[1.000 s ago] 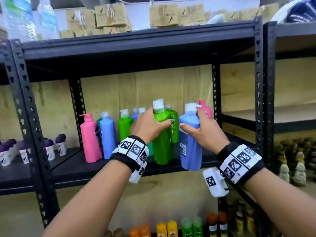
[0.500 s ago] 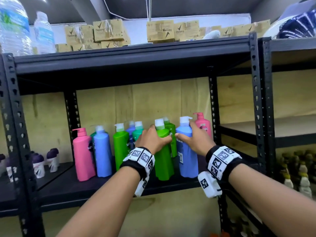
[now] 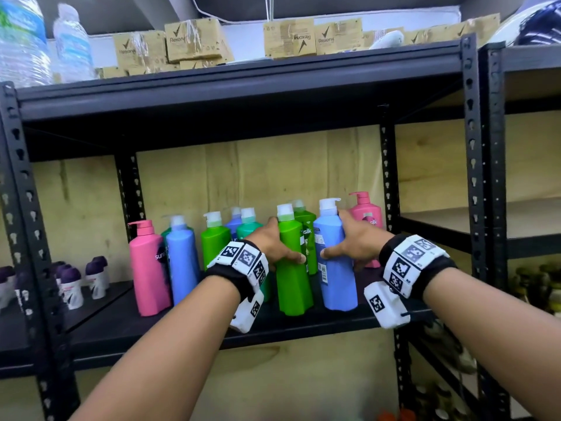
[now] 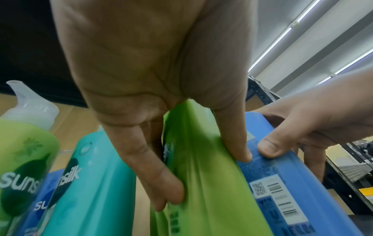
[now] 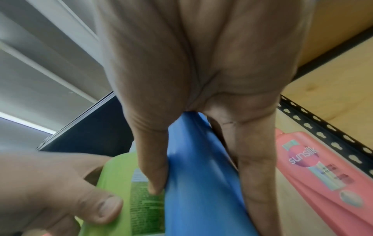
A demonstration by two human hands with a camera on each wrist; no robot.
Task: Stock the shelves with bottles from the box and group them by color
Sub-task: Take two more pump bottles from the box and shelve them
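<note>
On the black middle shelf (image 3: 303, 325) stand several pump bottles. My left hand (image 3: 274, 246) grips a green bottle (image 3: 294, 281) (image 4: 203, 183) round its upper body, thumb in front and fingers behind. My right hand (image 3: 349, 244) grips a blue bottle (image 3: 338, 278) (image 5: 199, 175) the same way, right beside the green one. Both bottles stand upright on the shelf near its front edge. Behind them are another green bottle (image 3: 306, 226), a pink bottle (image 3: 365, 217) (image 5: 322, 172) at the right post, and a teal bottle (image 3: 249, 227) (image 4: 90, 183).
Further left on the shelf stand a pink bottle (image 3: 148, 268), a blue bottle (image 3: 182, 262) and a green bottle (image 3: 214, 241). Small purple-capped bottles (image 3: 71, 284) fill the left bay. Cartons (image 3: 197, 41) and water bottles (image 3: 73, 47) sit on top. The right rack's shelf (image 3: 485, 220) shows bare board.
Both bottles have come down from the air and now stand on the shelf. My hands slid lower on them, and my head view shifted upward.
</note>
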